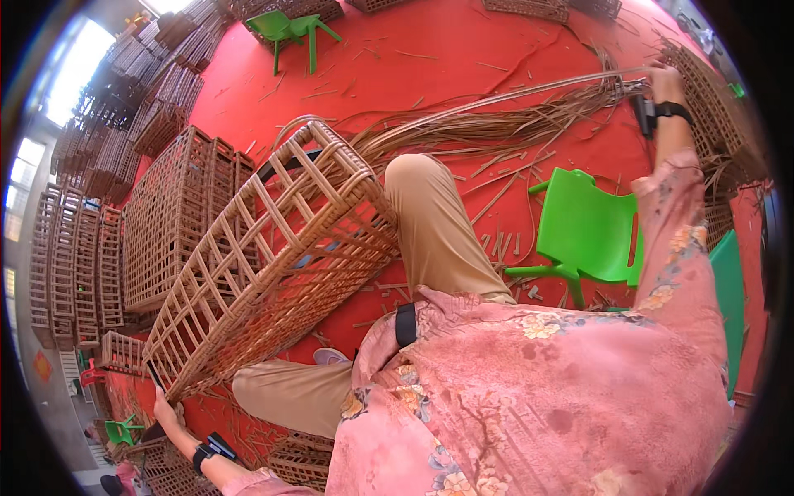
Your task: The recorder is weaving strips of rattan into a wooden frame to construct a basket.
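A brown rectangular open-weave wicker basket (275, 279) slants, its lower corner at the extended left hand (163, 408), whose grip I cannot tell. The outstretched right hand (665, 81) pinches a long pale cane strip (546, 84).

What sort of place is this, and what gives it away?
Likely a basket-weaving workshop: a large wicker basket is beside the person's knee, more stacked baskets stand at left, and a bundle of loose brown strips lies across the red floor.

Windows (80, 73) at upper left glare blown-out white; the scene is bright, its edges curved, fading to black
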